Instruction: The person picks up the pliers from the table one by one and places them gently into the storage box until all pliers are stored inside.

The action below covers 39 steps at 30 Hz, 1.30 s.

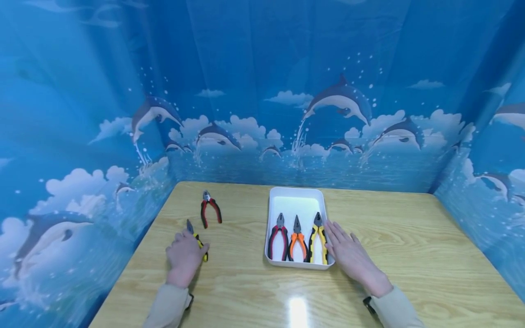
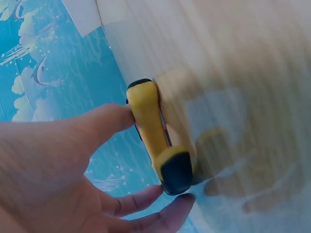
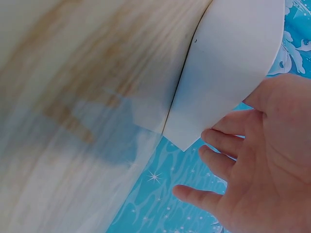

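Note:
On the left of the table my left hand (image 1: 185, 255) grips a pair of yellow-and-black pliers (image 1: 198, 238), its tip pointing away from me. Up close in the left wrist view, the thumb presses one side of the yellow handle (image 2: 146, 114) and fingertips meet the other side. My right hand (image 1: 354, 257) rests against the right wall of a white tray (image 1: 297, 195), fingers extended. Within the tray lie red-and-black pliers (image 1: 280, 222), orange-and-black pliers (image 1: 297, 237) and a larger yellow-and-black pair (image 1: 317, 222), side by side. The right wrist view shows only the tray's outer wall (image 3: 223, 63).
Another red-and-black pair of pliers (image 1: 211, 200) lies on the wooden table (image 1: 242, 282), beyond my left hand, handles spread towards me. A blue dolphin-print curtain (image 1: 262, 168) surrounds the table's back and sides.

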{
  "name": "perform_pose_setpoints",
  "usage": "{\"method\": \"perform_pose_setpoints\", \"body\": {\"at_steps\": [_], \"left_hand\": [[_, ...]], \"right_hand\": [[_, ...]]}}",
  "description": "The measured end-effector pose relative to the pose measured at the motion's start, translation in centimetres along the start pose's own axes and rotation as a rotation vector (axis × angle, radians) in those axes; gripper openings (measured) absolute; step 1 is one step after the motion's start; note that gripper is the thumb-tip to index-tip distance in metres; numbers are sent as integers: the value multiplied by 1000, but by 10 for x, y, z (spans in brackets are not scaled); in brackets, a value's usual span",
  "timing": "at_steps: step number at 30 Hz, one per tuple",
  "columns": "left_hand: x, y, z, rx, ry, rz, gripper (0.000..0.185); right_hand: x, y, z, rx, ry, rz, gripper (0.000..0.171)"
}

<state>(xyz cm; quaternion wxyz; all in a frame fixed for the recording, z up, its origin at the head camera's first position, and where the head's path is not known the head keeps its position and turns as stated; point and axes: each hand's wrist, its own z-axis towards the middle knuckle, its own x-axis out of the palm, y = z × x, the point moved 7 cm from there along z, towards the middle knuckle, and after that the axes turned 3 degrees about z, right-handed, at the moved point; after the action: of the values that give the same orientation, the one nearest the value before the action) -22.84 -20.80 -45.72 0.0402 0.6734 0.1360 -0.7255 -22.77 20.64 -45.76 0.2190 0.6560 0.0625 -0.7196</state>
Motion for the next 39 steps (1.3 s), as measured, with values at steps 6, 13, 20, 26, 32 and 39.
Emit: {"method": "perform_pose_setpoints", "body": {"at_steps": [6,13,20,26,32,39], "left_hand": [[-2,0,-2,18,-17,-12,63],[-1,-7,-3,62,-19,-14,59],[-1,-23,-6,121,-58,-8,60],[3,-31,-5,144,-80,12,61],[5,-39,-5,158,-65,35,61],[5,-51,-8,206,-92,16,63]], "right_hand": [[-2,1,0,-3,-7,-1,59],[-3,0,0,1,-12,1,58],[-2,1,-1,1,-6,3,59],[-2,0,0,4,-4,0,58],[-2,0,0,1,-10,2,59],[0,0,0,-6,-11,3,58]]}}
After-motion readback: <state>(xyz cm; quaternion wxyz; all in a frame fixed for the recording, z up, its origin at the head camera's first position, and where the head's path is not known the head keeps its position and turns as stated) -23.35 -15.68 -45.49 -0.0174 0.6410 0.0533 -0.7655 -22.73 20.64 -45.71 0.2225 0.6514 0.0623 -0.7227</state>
